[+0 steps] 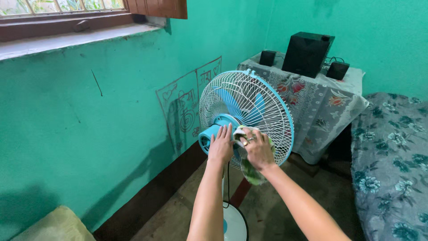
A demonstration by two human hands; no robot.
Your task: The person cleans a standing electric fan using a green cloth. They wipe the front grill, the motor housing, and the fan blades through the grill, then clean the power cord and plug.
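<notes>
By the green wall: pedestal fan [249, 107], grille still fitted.
Left hand [221, 146]: open, flat on motor housing [209, 136].
Right hand [258, 149]: gripping green cloth [250, 172] against grille.
Progress: wiping looks underway; how much is clean, can't tell.

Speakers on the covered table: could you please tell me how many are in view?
3: a large speaker in the middle of the table, a small speaker to its left, another small one to its right. None looks hidden.

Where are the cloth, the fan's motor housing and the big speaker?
cloth [250, 172]: head view, green hanging end below the right hand.
motor housing [208, 136]: head view, blue rear casing.
big speaker [306, 53]: head view, black front face.
</notes>
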